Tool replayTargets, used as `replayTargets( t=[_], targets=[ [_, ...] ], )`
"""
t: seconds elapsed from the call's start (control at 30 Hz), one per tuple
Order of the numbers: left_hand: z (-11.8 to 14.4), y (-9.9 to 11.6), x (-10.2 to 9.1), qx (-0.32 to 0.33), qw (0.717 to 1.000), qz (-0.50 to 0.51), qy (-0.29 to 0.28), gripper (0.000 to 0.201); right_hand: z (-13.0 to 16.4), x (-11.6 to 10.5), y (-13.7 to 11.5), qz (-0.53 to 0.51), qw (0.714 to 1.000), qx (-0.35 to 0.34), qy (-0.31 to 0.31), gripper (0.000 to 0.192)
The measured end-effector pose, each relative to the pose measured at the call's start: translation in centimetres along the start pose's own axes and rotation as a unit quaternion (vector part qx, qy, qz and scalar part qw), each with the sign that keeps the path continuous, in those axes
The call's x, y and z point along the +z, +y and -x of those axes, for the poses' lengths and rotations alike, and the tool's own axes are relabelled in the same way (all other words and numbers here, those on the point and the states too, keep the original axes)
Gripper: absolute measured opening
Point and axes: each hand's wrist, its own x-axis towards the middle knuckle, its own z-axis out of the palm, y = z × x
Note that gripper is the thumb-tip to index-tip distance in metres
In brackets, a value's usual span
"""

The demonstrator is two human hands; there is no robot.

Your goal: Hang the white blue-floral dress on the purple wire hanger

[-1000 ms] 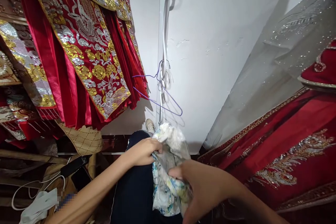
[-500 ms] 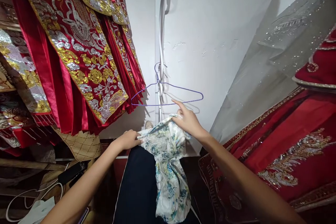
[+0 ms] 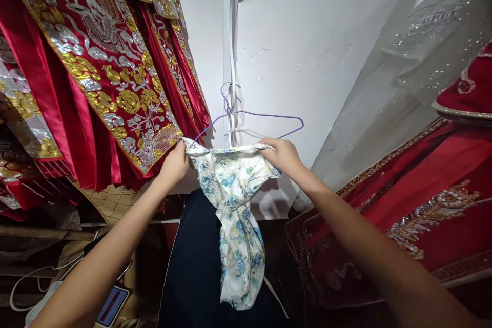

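A white garment with blue and yellow-green flowers hangs down between my hands, its top edge pulled straight along the lower bar of a hanger. My left hand grips the left end of that edge, fingers closed. At the right end, my right hand pinches the cloth, its fingertips partly hidden by the fabric. The thin purple wire hanger hangs by its hook against the wall; its lower bar is mostly hidden behind the garment and my hands.
Red costumes with gold and silver sequins hang on the left. To the right are a grey sparkly veil and a beaded red garment. A white strap runs down the wall corner. A lit phone lies at lower left.
Both hands have risen and moved apart, stretching the garment's top edge across the hanger's lower bar. My right index finger no longer points out. The view has shifted slightly.
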Motion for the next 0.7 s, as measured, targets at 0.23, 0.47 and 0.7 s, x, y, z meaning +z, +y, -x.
replayTargets(
  t=[0.23, 0.47, 0.7],
  targets=[
    [-1.8, 1.5, -3.3, 0.148, 0.967, 0.182, 0.101, 0.030, 1.4, 0.4, -2.3, -0.115, 0.993, -0.011, -0.037, 0.022],
    [-2.5, 2.0, -5.2, 0.183, 0.964, 0.173, 0.085, 0.042, -1.3, -3.0, 0.3, 0.019, 0.985, 0.086, 0.147, 0.078],
    [-4.0, 1.3, -5.8, 0.138, 0.965, 0.171, 0.145, 0.032, -2.4, -4.4, 4.7, -0.226, 0.971, 0.072, -0.022, 0.032]
  ],
)
